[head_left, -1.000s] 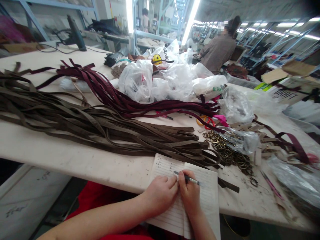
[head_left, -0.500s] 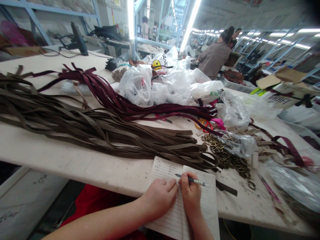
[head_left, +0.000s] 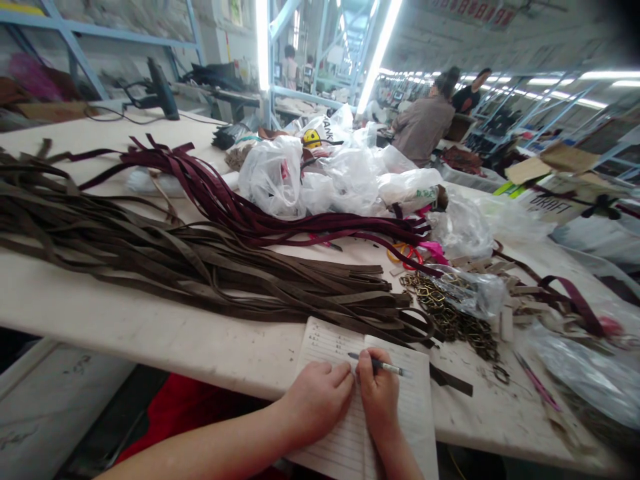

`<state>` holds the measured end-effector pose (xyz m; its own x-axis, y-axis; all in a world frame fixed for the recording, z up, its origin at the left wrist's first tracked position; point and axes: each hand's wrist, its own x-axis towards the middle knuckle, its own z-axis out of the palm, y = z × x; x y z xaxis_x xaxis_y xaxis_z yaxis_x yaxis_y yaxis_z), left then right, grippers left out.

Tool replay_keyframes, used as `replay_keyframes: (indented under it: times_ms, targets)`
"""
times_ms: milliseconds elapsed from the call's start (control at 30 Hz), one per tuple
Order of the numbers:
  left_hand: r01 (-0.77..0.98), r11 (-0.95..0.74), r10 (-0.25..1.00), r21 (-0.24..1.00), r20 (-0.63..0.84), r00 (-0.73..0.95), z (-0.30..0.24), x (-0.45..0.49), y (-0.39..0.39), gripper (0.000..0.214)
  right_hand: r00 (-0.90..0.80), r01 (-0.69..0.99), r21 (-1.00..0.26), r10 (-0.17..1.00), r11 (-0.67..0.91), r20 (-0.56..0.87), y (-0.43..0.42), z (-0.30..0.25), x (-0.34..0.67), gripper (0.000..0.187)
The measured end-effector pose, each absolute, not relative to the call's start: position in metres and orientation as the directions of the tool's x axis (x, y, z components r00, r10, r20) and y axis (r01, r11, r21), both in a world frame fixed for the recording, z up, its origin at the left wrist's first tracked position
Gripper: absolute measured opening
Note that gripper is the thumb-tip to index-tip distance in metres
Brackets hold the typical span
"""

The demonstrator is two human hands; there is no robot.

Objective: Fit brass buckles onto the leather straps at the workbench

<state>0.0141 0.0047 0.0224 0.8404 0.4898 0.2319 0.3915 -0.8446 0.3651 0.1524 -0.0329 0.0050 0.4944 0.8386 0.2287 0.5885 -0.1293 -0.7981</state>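
Observation:
An open lined notebook (head_left: 334, 433) lies at the table's front edge, with short handwritten marks on its left page. My left hand (head_left: 320, 403) rests on that page, its fingers curled and close together; whatever is under them is hidden. Over the right page, my right hand (head_left: 380, 393) is closed around a dark pen (head_left: 387, 367). The pen lies nearly level, its dark end pointing left toward the written lines. Long brown straps (head_left: 260, 280) lie just behind the notebook, and one strap end sticks out at its right side.
Maroon straps (head_left: 240, 207) and white plastic bags (head_left: 345, 180) lie farther back. To the right are metal buckles (head_left: 450, 313), orange-handled scissors (head_left: 405, 255), pink tweezers (head_left: 540, 383) and clear plastic (head_left: 590, 373). A person (head_left: 425, 123) is at the back right.
My right hand and pen have shifted slightly left over the notebook. My left hand stays on the page. The view has tilted up a little, showing more of a second person behind.

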Motion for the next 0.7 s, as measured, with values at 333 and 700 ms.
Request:
replay_keyframes:
  times_ms: [333,700]
  targets:
    - [0.424,-0.840,0.506,0.339,0.209,0.837,0.038,-0.010,0.015,0.017,0.519,0.563,-0.813,0.829,-0.148,0.209,-0.034,0.002,0.154,0.035]
    - [0.821,-0.564,0.823,0.090,0.133,0.552,0.048,-0.156,0.101,0.023,0.512,0.574,-0.780,0.853,-0.249,0.104,-0.039,-0.005,0.163,0.048]
